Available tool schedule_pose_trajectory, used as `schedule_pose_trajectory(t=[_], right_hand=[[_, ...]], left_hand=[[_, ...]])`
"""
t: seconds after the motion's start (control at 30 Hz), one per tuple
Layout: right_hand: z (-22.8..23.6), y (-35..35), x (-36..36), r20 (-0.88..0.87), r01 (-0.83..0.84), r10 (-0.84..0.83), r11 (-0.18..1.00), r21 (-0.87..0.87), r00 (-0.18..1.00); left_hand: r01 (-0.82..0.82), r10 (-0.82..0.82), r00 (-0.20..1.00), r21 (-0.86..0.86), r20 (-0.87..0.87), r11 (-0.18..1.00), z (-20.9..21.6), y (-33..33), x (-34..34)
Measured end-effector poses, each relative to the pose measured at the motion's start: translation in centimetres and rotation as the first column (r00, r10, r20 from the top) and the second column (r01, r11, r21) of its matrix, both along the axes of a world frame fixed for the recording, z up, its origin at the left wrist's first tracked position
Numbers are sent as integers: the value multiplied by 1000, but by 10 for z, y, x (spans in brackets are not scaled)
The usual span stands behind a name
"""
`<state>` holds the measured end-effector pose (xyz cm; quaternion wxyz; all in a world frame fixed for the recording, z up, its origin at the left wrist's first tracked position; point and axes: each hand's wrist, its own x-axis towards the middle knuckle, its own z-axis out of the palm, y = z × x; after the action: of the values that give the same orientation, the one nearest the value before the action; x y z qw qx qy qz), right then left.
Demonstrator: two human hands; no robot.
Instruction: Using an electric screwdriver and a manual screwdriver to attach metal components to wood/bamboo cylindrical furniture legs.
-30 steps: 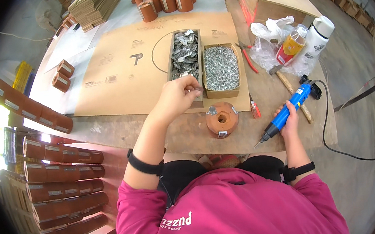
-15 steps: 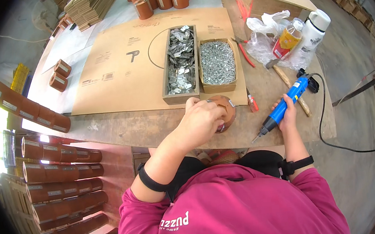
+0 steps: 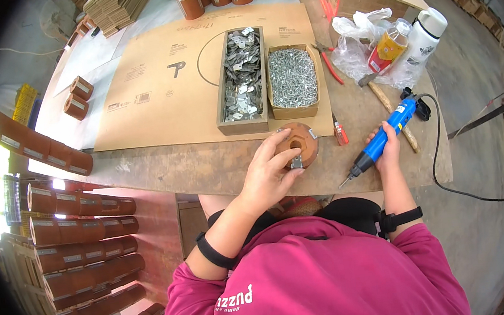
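My left hand [image 3: 269, 176] grips a reddish-brown cylinder [image 3: 305, 140] with a round hole in its top, at the near edge of the table. A small metal plate [image 3: 297, 162] is on the cylinder's near side by my fingertips, and another bit of metal shows on its far right rim. In my right hand [image 3: 390, 150] is a blue electric screwdriver [image 3: 381, 146], its bit pointing down and left, apart from the cylinder. Beyond my left hand stand a long wooden box of metal plates [image 3: 243, 77] and a carton of screws [image 3: 293, 78].
A small red-handled screwdriver [image 3: 340, 132], red pliers [image 3: 332, 66] and a hammer [image 3: 392, 107] lie on the right. Behind them are a plastic bag, a bottle and a white flask [image 3: 427, 35]. Brown cylinders stand at the back; rows of them [image 3: 80, 202] fill the left. A black cord [image 3: 436, 161] trails right.
My left hand has shifted down and left, its fingers now spread around the cylinder's side, so its top and hole show. The electric screwdriver stays in nearly the same place.
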<state>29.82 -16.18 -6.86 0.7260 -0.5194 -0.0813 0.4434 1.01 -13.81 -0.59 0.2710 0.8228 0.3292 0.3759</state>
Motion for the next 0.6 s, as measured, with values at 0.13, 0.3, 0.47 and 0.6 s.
schedule_pose_trajectory(t=[0.13, 0.3, 0.47, 0.6], right_hand=[[0, -1, 0, -5, 2, -2, 1000, -4, 1000], [0, 0, 1, 2, -1, 1, 1000, -6, 1000], [-1, 0, 1, -10, 1, -1, 1000, 0, 1000], [0, 0, 0, -3, 11, -11, 1000, -3, 1000]], left_hand=[[-82, 82, 997, 50, 6, 995, -2, -9, 5], [-135, 141, 983, -55, 120, 989, -4, -18, 7], [-110, 118, 975, -50, 187, 993, -10, -18, 6], [-116, 121, 978, -36, 170, 993, -9, -19, 7]])
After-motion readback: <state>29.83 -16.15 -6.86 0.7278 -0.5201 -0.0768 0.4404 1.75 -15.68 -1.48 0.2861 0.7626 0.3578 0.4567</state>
